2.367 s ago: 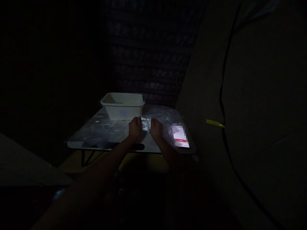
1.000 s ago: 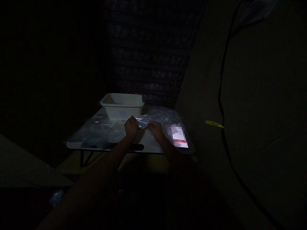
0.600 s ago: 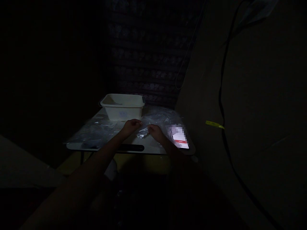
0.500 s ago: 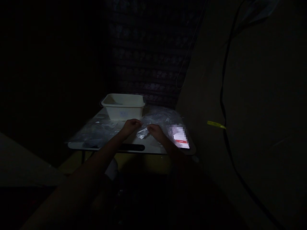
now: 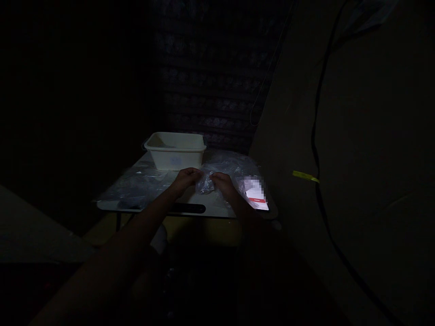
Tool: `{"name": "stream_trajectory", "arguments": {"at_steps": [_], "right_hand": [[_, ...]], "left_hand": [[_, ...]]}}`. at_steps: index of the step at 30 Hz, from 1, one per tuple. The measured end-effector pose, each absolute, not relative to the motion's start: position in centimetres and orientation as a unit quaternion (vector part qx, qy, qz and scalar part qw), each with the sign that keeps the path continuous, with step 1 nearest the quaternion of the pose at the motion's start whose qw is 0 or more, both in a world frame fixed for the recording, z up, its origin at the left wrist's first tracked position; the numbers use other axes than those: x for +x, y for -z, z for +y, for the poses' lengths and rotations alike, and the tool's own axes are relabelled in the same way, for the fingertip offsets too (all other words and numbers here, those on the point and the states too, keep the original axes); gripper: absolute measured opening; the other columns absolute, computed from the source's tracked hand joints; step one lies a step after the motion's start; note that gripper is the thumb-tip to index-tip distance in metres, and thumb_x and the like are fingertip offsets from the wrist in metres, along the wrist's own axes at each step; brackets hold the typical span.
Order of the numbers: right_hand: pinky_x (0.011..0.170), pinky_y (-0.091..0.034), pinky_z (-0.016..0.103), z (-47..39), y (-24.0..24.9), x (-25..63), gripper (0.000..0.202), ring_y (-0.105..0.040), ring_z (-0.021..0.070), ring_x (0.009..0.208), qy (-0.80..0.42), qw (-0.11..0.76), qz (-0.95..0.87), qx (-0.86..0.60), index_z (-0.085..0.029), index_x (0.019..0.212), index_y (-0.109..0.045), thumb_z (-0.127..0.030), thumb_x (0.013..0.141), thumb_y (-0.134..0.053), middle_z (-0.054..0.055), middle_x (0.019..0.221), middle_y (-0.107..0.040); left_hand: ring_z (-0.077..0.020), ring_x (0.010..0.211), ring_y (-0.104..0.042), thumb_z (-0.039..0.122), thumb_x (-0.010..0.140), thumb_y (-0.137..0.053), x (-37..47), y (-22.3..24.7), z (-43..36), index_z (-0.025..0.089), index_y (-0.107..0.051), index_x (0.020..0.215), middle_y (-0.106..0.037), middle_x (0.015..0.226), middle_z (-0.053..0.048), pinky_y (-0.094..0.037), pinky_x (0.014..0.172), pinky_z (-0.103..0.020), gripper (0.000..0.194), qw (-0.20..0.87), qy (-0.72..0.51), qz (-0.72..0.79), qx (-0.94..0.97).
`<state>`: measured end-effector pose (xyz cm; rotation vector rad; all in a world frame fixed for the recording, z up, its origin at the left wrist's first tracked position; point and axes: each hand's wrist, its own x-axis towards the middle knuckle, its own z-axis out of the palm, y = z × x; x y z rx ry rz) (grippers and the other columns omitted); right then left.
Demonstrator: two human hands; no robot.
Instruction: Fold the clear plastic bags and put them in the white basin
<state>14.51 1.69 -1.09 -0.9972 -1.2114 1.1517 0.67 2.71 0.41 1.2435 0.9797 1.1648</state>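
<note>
Both hands, left hand [image 5: 186, 179] and right hand [image 5: 222, 182], pinch a crumpled plastic bag [image 5: 205, 184] between their fingers above the desk [image 5: 217, 209].

both arms are reaching forward, left hand [image 5: 186, 177] and right hand [image 5: 222, 181] curling close together, fingers pinching.

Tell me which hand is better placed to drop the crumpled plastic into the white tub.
Probably the left hand: it grips the crumpled plastic directly below the white tub; the right hand sits farther right.
</note>
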Motion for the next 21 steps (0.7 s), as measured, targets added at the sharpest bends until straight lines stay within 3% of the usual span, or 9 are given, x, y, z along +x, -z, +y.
{"name": "stream_trajectory", "arguments": {"at_steps": [7, 14, 21], "right_hand": [[0.046, -0.032, 0.02, 1.6, 1.2, 14.3, 0.019, -0.044, 0.0073, 0.047, -0.493, 0.547, -0.529, -0.421, -0.014, 0.056, -0.052, -0.031, 0.049, -0.058, -0.003, 0.049, -0.049], [0.054, -0.037, 0.023, 1.6, 1.2, 14.5, 0.029, -0.05, 0.0101, 0.058, -0.466, 0.549, -0.544, -0.431, -0.016, 0.074, -0.054, -0.028, 0.048, -0.06, -0.001, 0.059, -0.055], [0.056, -0.038, 0.022, 1.3, 1.0, 14.3, 0.025, -0.05, 0.0094, 0.06, -0.467, 0.524, -0.55, -0.453, -0.014, 0.069, -0.055, -0.023, 0.046, -0.061, 0.0, 0.064, -0.056]], "left_hand": [[-0.0049, 0.043, -0.042, 0.022, 0.051, -0.056, 0.9, -0.1, 2.8, 0.012, -0.054, 0.058, -0.05, 0.048, 0.004, -0.032, 0.045, -0.018, 0.012, 0.533, -0.495, 0.413, 0.548], [-0.006, 0.042, -0.042, 0.03, 0.049, -0.059, 1.1, 0.2, 2.4, 0.012, -0.052, 0.056, -0.048, 0.046, 0.004, -0.033, 0.045, -0.02, 0.02, 0.555, -0.455, 0.426, 0.55], [-0.0043, 0.038, -0.034, 0.033, 0.051, -0.057, 1.4, -0.2, 1.8, 0.013, -0.048, 0.049, -0.042, 0.041, 0.006, -0.026, 0.039, -0.018, 0.022, 0.496, -0.457, 0.457, 0.58]]}}
